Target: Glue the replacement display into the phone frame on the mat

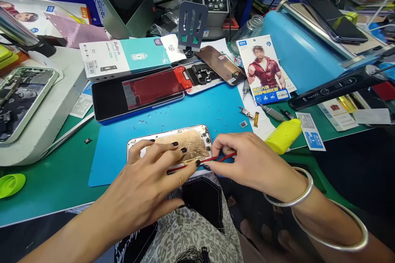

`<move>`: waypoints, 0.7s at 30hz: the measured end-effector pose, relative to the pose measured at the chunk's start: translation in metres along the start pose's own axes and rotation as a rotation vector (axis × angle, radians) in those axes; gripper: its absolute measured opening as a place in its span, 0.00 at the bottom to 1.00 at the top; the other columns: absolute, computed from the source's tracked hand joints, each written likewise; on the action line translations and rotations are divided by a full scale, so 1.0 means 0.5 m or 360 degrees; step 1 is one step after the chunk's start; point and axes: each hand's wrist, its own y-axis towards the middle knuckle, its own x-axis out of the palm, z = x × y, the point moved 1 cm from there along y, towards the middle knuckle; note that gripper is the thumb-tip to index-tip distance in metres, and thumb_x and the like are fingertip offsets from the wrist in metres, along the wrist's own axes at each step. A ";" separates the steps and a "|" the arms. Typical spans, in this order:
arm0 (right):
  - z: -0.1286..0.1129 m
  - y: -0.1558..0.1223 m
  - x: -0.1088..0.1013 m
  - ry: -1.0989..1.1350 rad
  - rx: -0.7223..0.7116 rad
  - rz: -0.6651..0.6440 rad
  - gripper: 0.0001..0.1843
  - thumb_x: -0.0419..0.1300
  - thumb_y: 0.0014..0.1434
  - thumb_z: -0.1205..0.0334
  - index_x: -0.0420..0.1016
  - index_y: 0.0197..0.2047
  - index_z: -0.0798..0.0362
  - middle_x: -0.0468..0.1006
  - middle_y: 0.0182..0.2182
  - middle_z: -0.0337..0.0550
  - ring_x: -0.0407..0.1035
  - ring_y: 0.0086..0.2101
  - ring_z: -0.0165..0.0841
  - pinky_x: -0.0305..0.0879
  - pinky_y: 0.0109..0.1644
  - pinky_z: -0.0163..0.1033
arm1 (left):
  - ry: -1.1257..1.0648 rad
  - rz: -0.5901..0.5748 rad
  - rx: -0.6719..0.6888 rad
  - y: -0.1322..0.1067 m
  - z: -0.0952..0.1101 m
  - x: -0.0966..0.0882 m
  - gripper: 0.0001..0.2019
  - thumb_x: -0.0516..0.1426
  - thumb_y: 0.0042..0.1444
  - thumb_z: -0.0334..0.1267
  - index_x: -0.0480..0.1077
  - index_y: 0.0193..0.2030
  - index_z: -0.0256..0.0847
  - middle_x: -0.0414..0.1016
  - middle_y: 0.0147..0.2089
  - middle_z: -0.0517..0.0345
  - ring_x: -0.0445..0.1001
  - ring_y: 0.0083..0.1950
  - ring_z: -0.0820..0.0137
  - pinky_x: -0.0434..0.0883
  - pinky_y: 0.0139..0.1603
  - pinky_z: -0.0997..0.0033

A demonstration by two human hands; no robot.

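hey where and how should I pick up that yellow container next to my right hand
Probably by the middle of the yellow container, from above, fingers and thumb across its narrower width: it lies on its side at a slant, with a rounded body. The right hand is closest but seems to hold the red strip.
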 end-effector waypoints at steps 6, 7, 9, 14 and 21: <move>0.019 -0.011 -0.008 -0.0137 -0.0183 0.0079 0.11 0.69 0.47 0.67 0.70 0.32 0.53 0.68 0.22 0.30 0.60 0.23 0.26 0.50 0.30 0.33 | -0.0102 0.0029 0.0048 -0.002 0.005 0.007 0.25 0.59 0.57 0.52 0.66 0.60 0.47 0.69 0.63 0.55 0.59 0.67 0.57 0.44 0.68 0.52; 0.022 -0.012 -0.008 -0.0109 -0.0240 0.0066 0.10 0.68 0.48 0.68 0.71 0.32 0.52 0.69 0.23 0.31 0.60 0.24 0.26 0.51 0.31 0.33 | -0.0085 0.0023 0.0084 -0.001 0.005 0.008 0.26 0.59 0.58 0.52 0.65 0.61 0.46 0.68 0.64 0.56 0.58 0.68 0.58 0.43 0.69 0.54; 0.028 -0.015 -0.007 -0.0033 -0.0358 0.0071 0.07 0.66 0.51 0.69 0.72 0.32 0.52 0.71 0.27 0.32 0.63 0.27 0.26 0.53 0.33 0.32 | -0.0013 0.0009 0.0142 0.003 0.004 0.007 0.24 0.57 0.60 0.50 0.64 0.62 0.45 0.70 0.63 0.57 0.60 0.67 0.60 0.44 0.68 0.55; 0.031 -0.021 -0.004 0.0082 -0.0417 0.0095 0.06 0.63 0.56 0.70 0.71 0.28 0.54 0.70 0.27 0.35 0.63 0.31 0.29 0.53 0.36 0.33 | 0.0024 -0.0041 0.0116 0.018 0.003 0.007 0.25 0.57 0.60 0.51 0.63 0.62 0.49 0.71 0.60 0.57 0.63 0.62 0.57 0.49 0.63 0.52; 0.024 -0.018 -0.001 -0.0072 -0.0290 0.0107 0.08 0.59 0.55 0.73 0.68 0.25 0.55 0.67 0.24 0.35 0.59 0.27 0.27 0.49 0.32 0.35 | 0.0028 -0.0005 0.0062 0.023 0.009 0.016 0.28 0.60 0.57 0.52 0.62 0.63 0.52 0.71 0.59 0.57 0.62 0.61 0.58 0.49 0.61 0.54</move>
